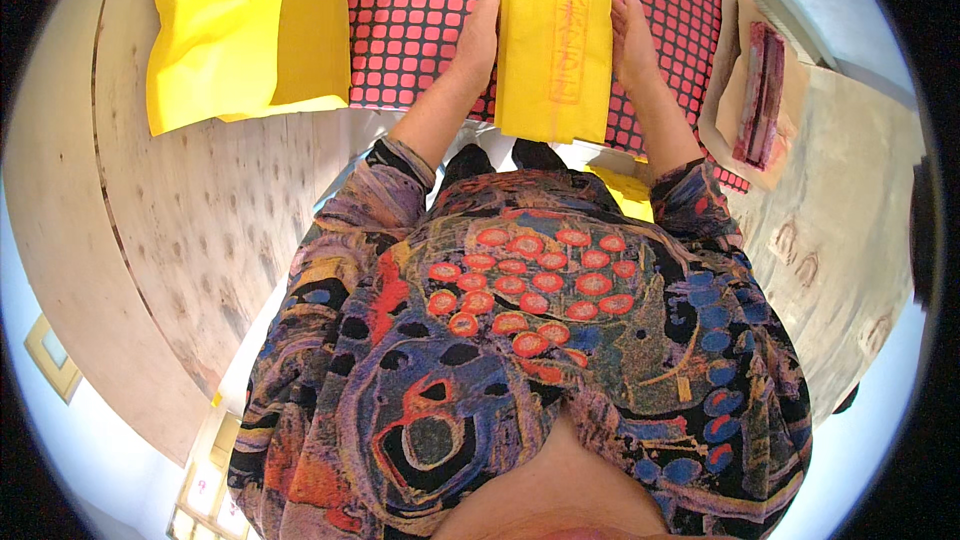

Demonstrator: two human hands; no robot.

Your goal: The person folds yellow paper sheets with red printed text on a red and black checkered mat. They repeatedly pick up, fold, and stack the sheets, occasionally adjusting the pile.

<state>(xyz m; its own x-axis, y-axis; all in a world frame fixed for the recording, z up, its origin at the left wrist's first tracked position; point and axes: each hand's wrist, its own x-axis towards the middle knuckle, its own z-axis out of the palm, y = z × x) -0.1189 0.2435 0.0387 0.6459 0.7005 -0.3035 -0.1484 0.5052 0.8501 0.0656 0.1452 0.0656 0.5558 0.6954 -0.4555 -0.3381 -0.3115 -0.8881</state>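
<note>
A long folded strip of yellow fabric with a stamped red mark lies on a red-and-black checked cloth, its near end hanging slightly past the cloth's edge. My left hand is at the strip's left edge, on its side with the thumb up. At the right edge my right hand stands in the same way, its fingers partly hidden by the strip. Neither hand is closed around the fabric. More yellow fabric, folded over along its right side, lies to the left.
To the right, a stained ink pad or stamp block rests on brown paper. Wooden boards extend on the left, and another wooden surface on the right. Below the table edge is a yellow piece.
</note>
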